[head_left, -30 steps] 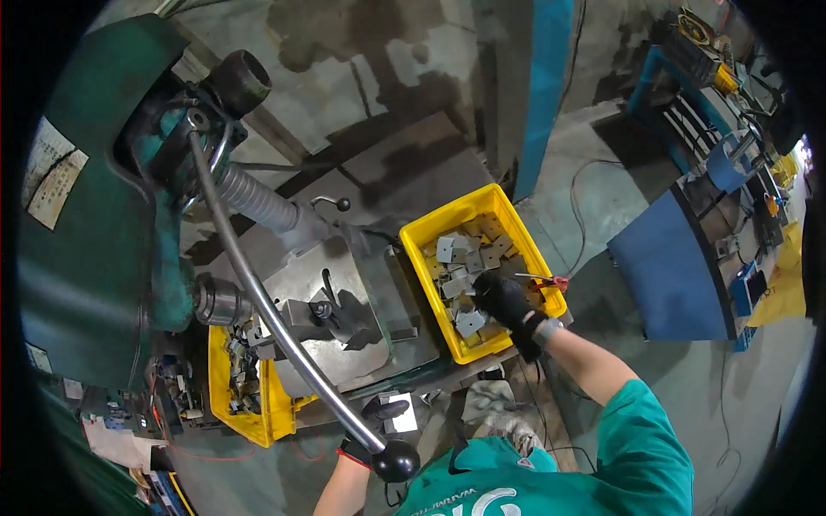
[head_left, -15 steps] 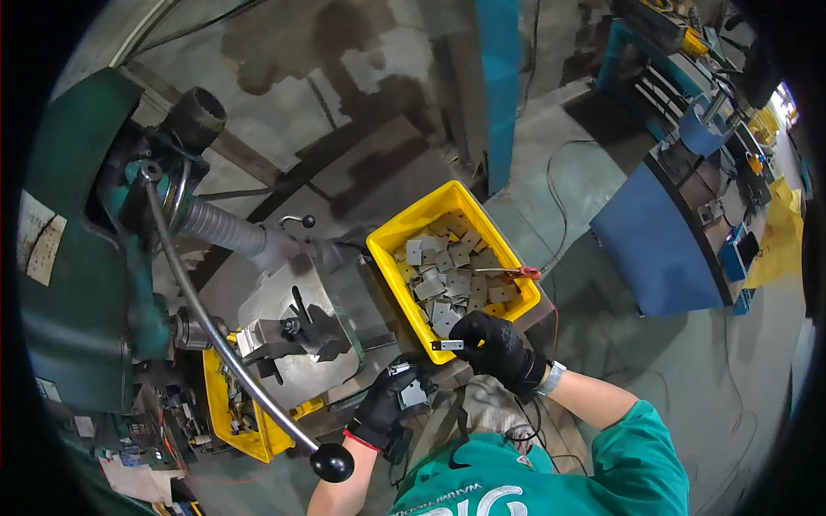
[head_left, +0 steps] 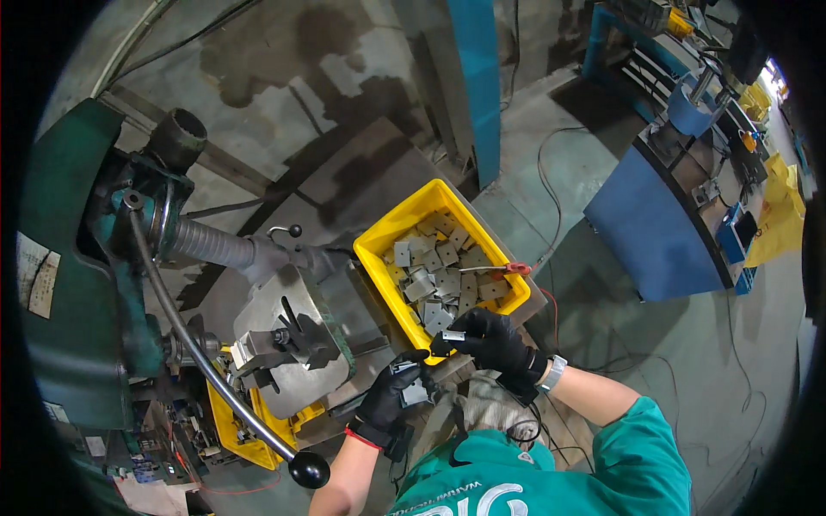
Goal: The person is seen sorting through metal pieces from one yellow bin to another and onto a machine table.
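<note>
Looking down from the head view, we see two black-gloved hands just in front of one yellow bin heaped with flat grey metal plates. Our left hand clasps one small grey plate; our right hand pinches another plate beside the bin's near corner.

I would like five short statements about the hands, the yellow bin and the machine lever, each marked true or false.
1. Both hands, left hand and right hand, wear black gloves. True.
2. The yellow plastic bin is empty. False: it holds flat grey metal pieces.
3. The left hand grips the long lever's black ball knob. False: it holds a small grey metal part.
4. A red-handled tool lies in the bin. True.
5. The right hand rests on the blue cabinet. False: it is beside the bin.
</note>
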Available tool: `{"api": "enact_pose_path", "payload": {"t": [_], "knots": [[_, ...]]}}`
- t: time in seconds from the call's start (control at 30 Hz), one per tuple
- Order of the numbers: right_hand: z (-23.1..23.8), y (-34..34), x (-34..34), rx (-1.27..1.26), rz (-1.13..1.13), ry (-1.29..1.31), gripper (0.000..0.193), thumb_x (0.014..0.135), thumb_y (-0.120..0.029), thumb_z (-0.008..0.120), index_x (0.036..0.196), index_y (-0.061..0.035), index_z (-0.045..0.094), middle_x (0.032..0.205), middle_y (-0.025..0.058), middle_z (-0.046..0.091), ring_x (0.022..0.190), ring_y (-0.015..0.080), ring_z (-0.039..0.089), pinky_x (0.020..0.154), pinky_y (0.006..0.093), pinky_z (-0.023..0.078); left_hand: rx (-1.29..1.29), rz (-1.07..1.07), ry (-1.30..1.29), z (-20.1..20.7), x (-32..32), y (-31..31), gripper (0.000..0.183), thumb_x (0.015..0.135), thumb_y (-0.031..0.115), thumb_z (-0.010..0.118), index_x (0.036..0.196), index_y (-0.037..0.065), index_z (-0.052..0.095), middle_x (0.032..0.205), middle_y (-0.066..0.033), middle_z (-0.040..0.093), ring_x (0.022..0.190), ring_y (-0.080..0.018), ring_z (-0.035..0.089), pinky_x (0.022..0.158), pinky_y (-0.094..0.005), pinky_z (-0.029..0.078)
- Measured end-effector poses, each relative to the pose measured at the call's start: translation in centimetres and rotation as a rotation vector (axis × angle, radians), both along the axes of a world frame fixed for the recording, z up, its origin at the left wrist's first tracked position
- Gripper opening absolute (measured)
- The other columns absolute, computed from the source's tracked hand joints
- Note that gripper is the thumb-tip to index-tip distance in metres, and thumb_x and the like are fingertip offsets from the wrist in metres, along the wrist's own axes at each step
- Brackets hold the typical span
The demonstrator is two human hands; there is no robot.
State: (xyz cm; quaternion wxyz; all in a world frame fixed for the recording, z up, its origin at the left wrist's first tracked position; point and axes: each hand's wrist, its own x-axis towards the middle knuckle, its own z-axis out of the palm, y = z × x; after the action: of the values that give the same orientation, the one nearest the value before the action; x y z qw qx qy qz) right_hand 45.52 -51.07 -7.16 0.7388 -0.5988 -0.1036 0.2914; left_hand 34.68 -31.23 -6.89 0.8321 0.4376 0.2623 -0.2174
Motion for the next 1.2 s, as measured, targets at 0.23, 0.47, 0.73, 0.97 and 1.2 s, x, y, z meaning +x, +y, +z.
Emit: {"api": "enact_pose_path", "payload": {"t": [0.23, 0.47, 0.73, 0.97, 1.2], "knots": [[-0.7, -0.5, 0.1, 0.066, 0.06, 0.345, 0.02, 0.076, -0.006, 0.068, 0.094, -0.0051, 0.06, 0.08, -0.0007, 0.062, 0.068, 0.004, 0.054, 0.059, 0.0201, 0.045, 0.073, -0.058, -0.046, 1.9, 0.8, -1.2, 0.035, 0.085, 0.014, 0.055, 0.117, 0.002, 0.049, 0.098, -0.0052, 0.059, 0.081, -0.0122, 0.059, 0.072, -0.0275, 0.051], [3.5, -0.4, -1.6, -0.176, 0.044, 0.026, 0.023, 0.078, -0.018, 0.07, 0.091, -0.001, 0.062, 0.074, 0.001, 0.062, 0.065, 0.0054, 0.054, 0.059, 0.0227, 0.046, 0.186, -0.054, -0.142, 2.6, 0.8, -1.3, 0.032, 0.084, 0.016, 0.058, 0.112, 0.002, 0.054, 0.099, -0.0061, 0.061, 0.082, -0.0122, 0.059, 0.074, -0.0257, 0.049], [0.6, 0.2, -1.4, 0.045, -0.05, 0.15, 0.021, 0.079, -0.016, 0.068, 0.093, -0.0019, 0.062, 0.071, 0.0011, 0.061, 0.061, 0.0078, 0.056, 0.055, 0.0228, 0.046, 0.175, -0.068, -0.165, 1.9, -0.1, -1.0, 0.034, 0.086, 0.021, 0.054, 0.115, 0.003, 0.051, 0.1, -0.0043, 0.06, 0.084, -0.0128, 0.058, 0.075, -0.0278, 0.049], [-4.3, 0.8, -2.9, -0.006, 0.338, 0.475, 0.017, 0.082, -0.017, 0.066, 0.092, -0.0043, 0.061, 0.074, -0.0001, 0.061, 0.068, 0.0056, 0.056, 0.061, 0.0223, 0.047, -0.076, 0.009, 0.067, -0.4, -1.5, -0.7, 0.043, 0.087, 0.034, 0.055, 0.117, 0.004, 0.049, 0.105, -0.0049, 0.058, 0.086, -0.0139, 0.058, 0.076, -0.0288, 0.049], [-4.0, 2.1, -4.2, -0.306, 0.404, -0.472, 0.031, 0.076, -0.029, 0.068, 0.097, -0.0072, 0.063, 0.081, 0.0113, 0.064, 0.072, 0.023, 0.062, 0.064, 0.0333, 0.048, -0.054, -0.149, -0.029, -2.0, -3.2, 0.4, 0.037, 0.081, 0.016, 0.062, 0.113, 0.003, 0.05, 0.094, -0.0081, 0.061, 0.079, -0.0191, 0.061, 0.072, -0.0319, 0.051]]}}
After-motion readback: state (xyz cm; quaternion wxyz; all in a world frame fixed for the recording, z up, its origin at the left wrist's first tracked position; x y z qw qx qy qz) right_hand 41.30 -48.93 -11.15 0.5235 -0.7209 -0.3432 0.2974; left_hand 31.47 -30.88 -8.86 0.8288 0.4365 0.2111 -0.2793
